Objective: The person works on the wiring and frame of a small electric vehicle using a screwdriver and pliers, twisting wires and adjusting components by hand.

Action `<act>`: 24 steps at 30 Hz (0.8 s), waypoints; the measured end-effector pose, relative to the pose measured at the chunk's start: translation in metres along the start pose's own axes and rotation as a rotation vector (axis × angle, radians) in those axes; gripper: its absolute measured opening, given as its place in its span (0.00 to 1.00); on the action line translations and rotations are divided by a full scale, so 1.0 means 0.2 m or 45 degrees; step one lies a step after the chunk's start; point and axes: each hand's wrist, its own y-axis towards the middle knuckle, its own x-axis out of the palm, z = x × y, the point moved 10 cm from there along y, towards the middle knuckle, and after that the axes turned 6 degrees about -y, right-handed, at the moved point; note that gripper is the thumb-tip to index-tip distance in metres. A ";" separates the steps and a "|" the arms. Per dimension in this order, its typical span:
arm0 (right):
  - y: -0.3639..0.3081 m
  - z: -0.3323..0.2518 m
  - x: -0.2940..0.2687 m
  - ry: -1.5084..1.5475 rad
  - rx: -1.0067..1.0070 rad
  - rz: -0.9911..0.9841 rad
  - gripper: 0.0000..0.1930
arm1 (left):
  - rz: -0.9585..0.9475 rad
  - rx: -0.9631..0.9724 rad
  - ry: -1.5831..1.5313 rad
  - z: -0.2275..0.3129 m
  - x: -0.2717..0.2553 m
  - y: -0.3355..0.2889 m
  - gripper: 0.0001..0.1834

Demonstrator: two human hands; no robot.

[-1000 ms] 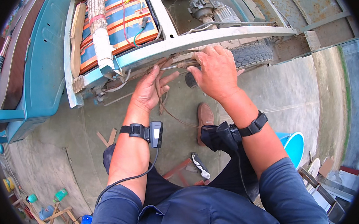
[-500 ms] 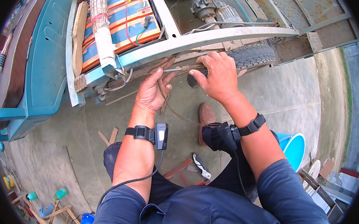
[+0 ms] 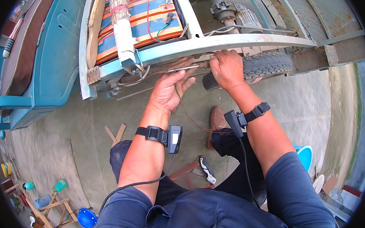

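Note:
My right hand (image 3: 227, 68) is closed round the brownish handle of what looks like a screwdriver (image 3: 187, 67), its bright shaft pointing left under the pale blue frame beam (image 3: 165, 51). My left hand (image 3: 169, 89) is at the shaft's far end, thumb and fingers pinched together there, palm partly up. A thin brown wire (image 3: 185, 109) passes through the left fingers and hangs down toward my right leg. The fingers partly hide the exact contact between wire and shaft.
Blue and orange batteries (image 3: 142, 25) with cables sit inside the frame. A black tyre (image 3: 268, 65) lies just right of my hands, an axle motor (image 3: 243, 18) beyond it. On the floor are a white-and-black tool (image 3: 207, 169) and crossed wood strips (image 3: 116, 134). A blue bucket (image 3: 305, 158) stands right.
The view has shifted, so the vehicle frame sits further right. My right hand has turned and closed more tightly on the handle; more of the bright shaft shows between my hands.

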 end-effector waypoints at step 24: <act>-0.01 -0.05 0.16 -0.009 0.246 0.036 0.12 | 0.294 0.192 0.319 0.03 -0.04 -0.03 0.20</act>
